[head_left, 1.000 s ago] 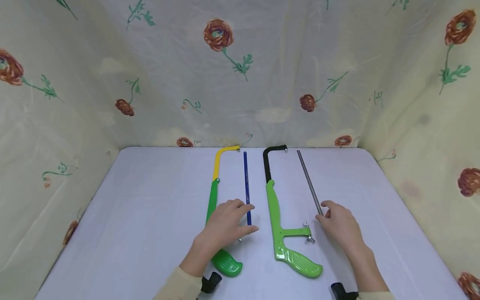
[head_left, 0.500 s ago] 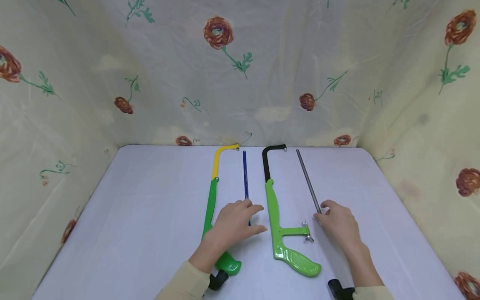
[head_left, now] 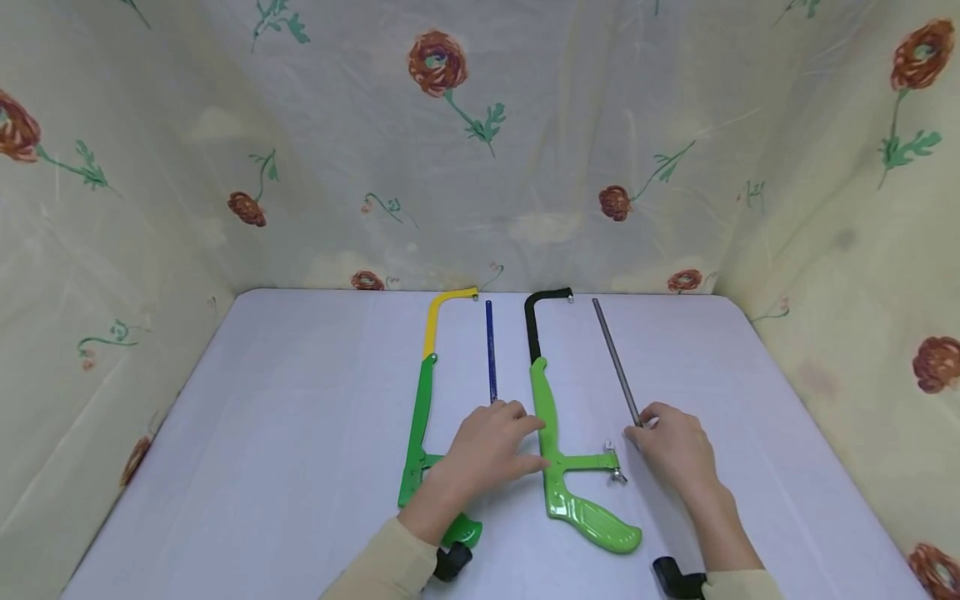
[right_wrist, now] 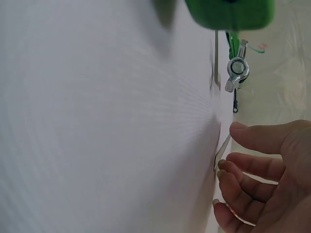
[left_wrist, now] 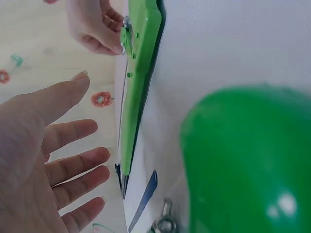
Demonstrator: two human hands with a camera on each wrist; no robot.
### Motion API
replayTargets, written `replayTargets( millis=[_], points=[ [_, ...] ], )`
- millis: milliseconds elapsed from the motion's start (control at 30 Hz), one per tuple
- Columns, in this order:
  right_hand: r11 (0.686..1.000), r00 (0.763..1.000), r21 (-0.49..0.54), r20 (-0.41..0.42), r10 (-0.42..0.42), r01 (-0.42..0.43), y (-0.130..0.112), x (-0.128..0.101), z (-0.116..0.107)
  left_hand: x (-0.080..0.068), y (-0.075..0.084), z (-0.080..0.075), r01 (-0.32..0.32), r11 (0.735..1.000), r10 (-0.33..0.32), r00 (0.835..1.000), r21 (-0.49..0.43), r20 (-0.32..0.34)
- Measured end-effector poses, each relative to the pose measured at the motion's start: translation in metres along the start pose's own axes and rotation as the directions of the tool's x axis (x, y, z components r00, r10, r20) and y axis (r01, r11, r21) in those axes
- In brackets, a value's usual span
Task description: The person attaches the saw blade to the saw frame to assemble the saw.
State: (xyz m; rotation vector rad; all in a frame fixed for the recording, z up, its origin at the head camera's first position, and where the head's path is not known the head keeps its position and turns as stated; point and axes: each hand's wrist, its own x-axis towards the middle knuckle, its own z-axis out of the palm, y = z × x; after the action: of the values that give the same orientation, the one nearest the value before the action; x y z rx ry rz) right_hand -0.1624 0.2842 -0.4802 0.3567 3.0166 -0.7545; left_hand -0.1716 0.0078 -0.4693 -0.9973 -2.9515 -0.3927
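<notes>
My left hand point(head_left: 497, 446) hovers between two hacksaw frames with its fingers spread and nothing held; its fingertips overlap the light-green hacksaw frame point(head_left: 549, 417) in the head view. Partly behind that hand and forearm lie a blue hacksaw blade point(head_left: 491, 350) and the dark-green hacksaw frame point(head_left: 422, 417) with a yellow front bow. On the right, my right hand point(head_left: 675, 450) pinches the near end of a grey hacksaw blade point(head_left: 617, 360) between thumb and index finger. A wing nut point(right_wrist: 237, 67) on the light-green frame shows beside this hand in the right wrist view.
Everything lies on a table with a white cloth point(head_left: 315, 400). A flowered curtain point(head_left: 525, 167) stands behind it and at both sides. Black wrist-worn pieces point(head_left: 678, 579) sit at both cuffs.
My left hand has moved to the right, from over the dark-green frame and blue blade towards the light-green frame. The right hand stays almost where it was at the grey blade.
</notes>
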Motion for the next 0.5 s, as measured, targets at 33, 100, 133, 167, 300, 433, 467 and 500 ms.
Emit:
replayTargets(
  millis=[33,100,133,167,300,433,467,500],
  points=[
    [1.0,1.0,0.002,-0.002,0.0,0.0,0.0,0.0,0.0,0.001,0.001,0.0,-0.004,1.0,0.004,1.0,0.01,0.0],
    [1.0,1.0,0.009,-0.001,-0.003,0.003,-0.001,0.0,0.001,0.004,0.003,0.001,-0.01,1.0,0.01,1.0,0.026,-0.003],
    [1.0,1.0,0.009,-0.002,-0.004,0.004,-0.002,0.0,0.002,0.005,0.003,0.002,-0.012,0.999,0.012,1.0,0.033,-0.006],
    [1.0,1.0,0.009,-0.002,-0.006,0.006,-0.002,0.001,0.002,0.006,0.003,0.002,-0.013,0.999,0.014,1.0,0.038,-0.009],
    [1.0,1.0,0.006,-0.004,-0.01,0.01,-0.004,0.001,0.003,0.01,0.005,0.001,-0.02,0.999,0.021,1.0,0.046,-0.009],
    [1.0,1.0,0.01,-0.007,0.001,-0.001,-0.003,0.001,0.003,0.013,0.008,0.0,-0.038,0.997,0.037,0.999,0.063,0.004],
    [1.0,1.0,0.013,-0.006,0.006,-0.006,-0.002,0.001,0.003,0.014,0.009,0.0,-0.042,0.996,0.041,0.999,0.074,0.008],
    [1.0,1.0,0.014,-0.006,0.011,-0.011,-0.002,0.002,0.003,0.015,0.01,0.0,-0.043,0.996,0.042,0.999,0.08,0.012]
  ],
)
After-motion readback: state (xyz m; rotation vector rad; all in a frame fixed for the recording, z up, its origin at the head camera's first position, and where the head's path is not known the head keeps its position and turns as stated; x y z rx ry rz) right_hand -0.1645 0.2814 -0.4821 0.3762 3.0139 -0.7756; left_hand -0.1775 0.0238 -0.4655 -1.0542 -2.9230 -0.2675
